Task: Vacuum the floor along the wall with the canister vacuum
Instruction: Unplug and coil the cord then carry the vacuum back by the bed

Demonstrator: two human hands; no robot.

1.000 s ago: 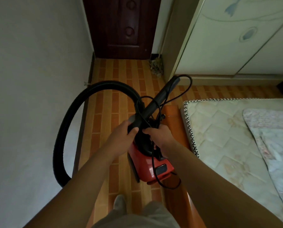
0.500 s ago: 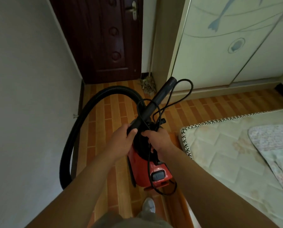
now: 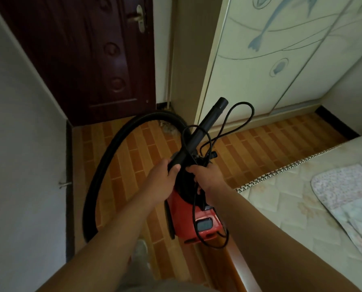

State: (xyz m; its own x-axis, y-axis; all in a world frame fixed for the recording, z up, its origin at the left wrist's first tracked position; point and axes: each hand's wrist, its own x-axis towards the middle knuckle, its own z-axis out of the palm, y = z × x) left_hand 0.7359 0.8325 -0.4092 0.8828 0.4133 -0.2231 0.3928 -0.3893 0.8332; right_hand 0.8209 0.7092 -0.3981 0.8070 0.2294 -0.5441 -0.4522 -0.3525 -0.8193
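Carrying the red canister (image 3: 188, 220) nearer to the door (image 3: 81, 60) than before, you still grip the wand (image 3: 199, 133) with your left hand (image 3: 163, 182) and the canister's top and cord (image 3: 253, 111) with your right hand (image 3: 205, 175), so vacuuming has not begun.

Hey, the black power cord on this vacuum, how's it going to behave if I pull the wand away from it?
Probably floppy: the cord sags in loose loops beside the wand. It may well snag, since one loop crosses the wand. Likely light, as the loops stand in the air unsupported.
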